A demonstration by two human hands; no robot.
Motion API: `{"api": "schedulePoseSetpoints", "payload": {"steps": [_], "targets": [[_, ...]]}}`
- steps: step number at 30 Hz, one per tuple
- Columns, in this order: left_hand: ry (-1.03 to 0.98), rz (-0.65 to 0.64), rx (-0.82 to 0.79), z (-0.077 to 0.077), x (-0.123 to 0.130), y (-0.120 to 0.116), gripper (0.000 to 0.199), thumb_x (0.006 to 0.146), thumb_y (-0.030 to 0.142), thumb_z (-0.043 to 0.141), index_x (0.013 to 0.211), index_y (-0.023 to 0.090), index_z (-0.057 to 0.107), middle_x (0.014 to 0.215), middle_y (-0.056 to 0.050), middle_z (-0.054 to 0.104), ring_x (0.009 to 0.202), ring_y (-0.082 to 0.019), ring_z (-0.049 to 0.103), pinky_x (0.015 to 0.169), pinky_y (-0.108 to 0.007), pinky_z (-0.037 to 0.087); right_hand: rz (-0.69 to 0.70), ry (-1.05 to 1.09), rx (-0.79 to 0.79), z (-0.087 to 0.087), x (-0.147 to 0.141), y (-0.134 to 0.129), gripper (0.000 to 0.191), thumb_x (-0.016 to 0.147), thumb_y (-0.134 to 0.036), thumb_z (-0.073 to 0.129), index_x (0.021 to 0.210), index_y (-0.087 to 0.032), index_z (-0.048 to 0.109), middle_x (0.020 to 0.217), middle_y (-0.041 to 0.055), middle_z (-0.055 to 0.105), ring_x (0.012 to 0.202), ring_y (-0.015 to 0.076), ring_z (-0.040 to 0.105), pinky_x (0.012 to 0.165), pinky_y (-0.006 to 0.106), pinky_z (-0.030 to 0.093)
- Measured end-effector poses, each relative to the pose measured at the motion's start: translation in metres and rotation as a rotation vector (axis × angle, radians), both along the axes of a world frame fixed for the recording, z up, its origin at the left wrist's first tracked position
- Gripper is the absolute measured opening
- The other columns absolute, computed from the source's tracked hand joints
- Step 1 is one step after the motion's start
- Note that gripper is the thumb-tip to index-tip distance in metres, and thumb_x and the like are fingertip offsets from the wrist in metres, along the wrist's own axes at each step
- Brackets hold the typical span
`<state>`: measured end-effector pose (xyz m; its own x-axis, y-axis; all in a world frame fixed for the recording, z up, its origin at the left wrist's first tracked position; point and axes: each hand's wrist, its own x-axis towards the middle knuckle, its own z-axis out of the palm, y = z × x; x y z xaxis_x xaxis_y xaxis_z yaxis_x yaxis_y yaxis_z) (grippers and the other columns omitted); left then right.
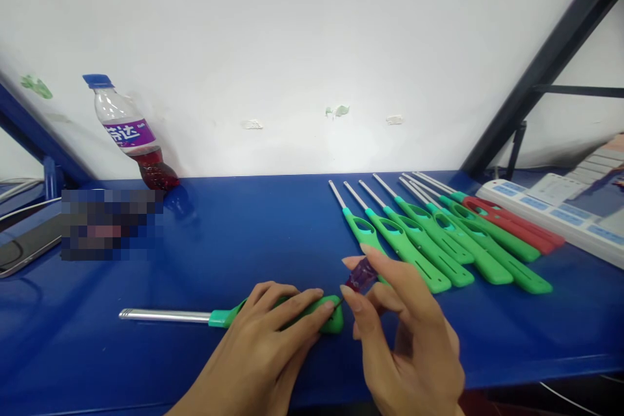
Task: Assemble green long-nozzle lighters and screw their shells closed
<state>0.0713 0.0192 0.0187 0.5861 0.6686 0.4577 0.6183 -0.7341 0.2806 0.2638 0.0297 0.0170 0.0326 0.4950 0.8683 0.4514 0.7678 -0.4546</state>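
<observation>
A green lighter with a long silver tube [168,316] lies on the blue table, its tube pointing left. My left hand [273,331] is wrapped over its green handle and presses it down. Between the thumb and fingers of my right hand [404,325] is a small dark purple object [361,275]. A thin dark tip reaches from it to the right end of the handle, near my left fingertips. Several green lighters [424,260] lie side by side to the right, tubes toward the wall, beside red ones [519,220].
A bottle with dark red liquid [129,133] leans at the back left near the wall. A phone [32,244] and a blurred patch are at the left. On the right lies a white power strip [560,214], next to a dark slanted frame post [536,71].
</observation>
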Motion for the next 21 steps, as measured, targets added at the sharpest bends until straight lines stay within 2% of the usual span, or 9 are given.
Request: {"api": "schedulePoseSetpoints", "payload": {"steps": [2,5,7,10,12,14,17,21], "targets": [[-0.003,0.002,0.006,0.0000,0.0003,0.0000,0.037,0.104,0.007,0.055,0.136,0.021,0.066,0.132,-0.007,0.077,0.102,-0.026,0.067,0.087,-0.043,0.056,-0.009,0.014,-0.042,-0.0012,-0.0011,-0.0016,0.065,0.095,0.000,0.063,0.152,-0.030,0.054,0.124,0.0045,0.078,0.089,0.0175,0.077,0.068,0.029,0.067],[0.009,-0.006,-0.019,0.0018,0.0010,-0.0005,0.037,0.104,0.007,0.054,0.136,0.020,0.066,0.130,-0.007,0.077,0.101,-0.026,0.067,0.085,-0.043,0.056,0.028,0.060,-0.051,-0.0003,-0.0020,-0.0021,0.060,0.093,-0.002,0.068,0.146,-0.028,0.057,0.122,0.0049,0.076,0.064,0.0109,0.070,0.059,0.027,0.065],[0.015,-0.007,-0.036,0.0028,0.0014,-0.0007,0.037,0.105,0.006,0.054,0.136,0.021,0.067,0.130,-0.007,0.077,0.100,-0.026,0.067,0.084,-0.042,0.056,0.066,0.089,-0.023,0.0011,-0.0015,-0.0008,0.057,0.090,-0.001,0.072,0.138,-0.028,0.061,0.119,0.0037,0.074,0.058,0.0083,0.065,0.052,0.024,0.062],[0.010,-0.005,-0.027,0.0020,0.0012,-0.0004,0.038,0.104,0.006,0.054,0.137,0.020,0.066,0.130,-0.007,0.077,0.100,-0.026,0.067,0.084,-0.043,0.056,0.066,0.121,-0.024,0.0014,-0.0005,0.0004,0.050,0.089,0.001,0.073,0.128,-0.030,0.065,0.109,0.0006,0.073,0.061,0.0089,0.067,0.049,0.022,0.060],[0.007,-0.005,-0.010,0.0006,0.0007,0.0001,0.038,0.104,0.006,0.055,0.137,0.020,0.065,0.132,-0.007,0.077,0.100,-0.026,0.067,0.085,-0.043,0.056,0.049,0.125,-0.074,-0.0003,-0.0004,-0.0004,0.054,0.091,0.002,0.068,0.134,-0.030,0.064,0.110,0.0004,0.075,0.062,0.0088,0.069,0.050,0.021,0.060],[0.003,-0.001,0.003,-0.0003,0.0005,0.0003,0.038,0.104,0.006,0.055,0.137,0.020,0.066,0.132,-0.007,0.077,0.101,-0.026,0.067,0.086,-0.043,0.056,0.056,0.108,-0.096,-0.0023,-0.0005,-0.0017,0.062,0.094,0.003,0.063,0.146,-0.030,0.058,0.119,0.0021,0.076,0.061,0.0080,0.068,0.050,0.021,0.059],[0.007,-0.002,-0.004,0.0000,0.0014,-0.0003,0.037,0.104,0.006,0.054,0.137,0.020,0.066,0.132,-0.007,0.077,0.101,-0.026,0.067,0.086,-0.043,0.057,0.083,0.075,-0.061,-0.0027,-0.0002,-0.0022,0.068,0.093,0.003,0.063,0.152,-0.029,0.053,0.125,0.0032,0.076,0.060,0.0076,0.065,0.053,0.023,0.061],[0.022,-0.001,-0.026,0.0008,0.0026,-0.0008,0.037,0.106,0.008,0.053,0.137,0.021,0.067,0.130,-0.007,0.077,0.099,-0.025,0.068,0.084,-0.042,0.057,0.058,0.087,0.024,0.0005,0.0003,-0.0004,0.067,0.088,0.005,0.071,0.144,-0.030,0.061,0.123,0.0031,0.071,0.072,0.0100,0.069,0.055,0.023,0.061]]}}
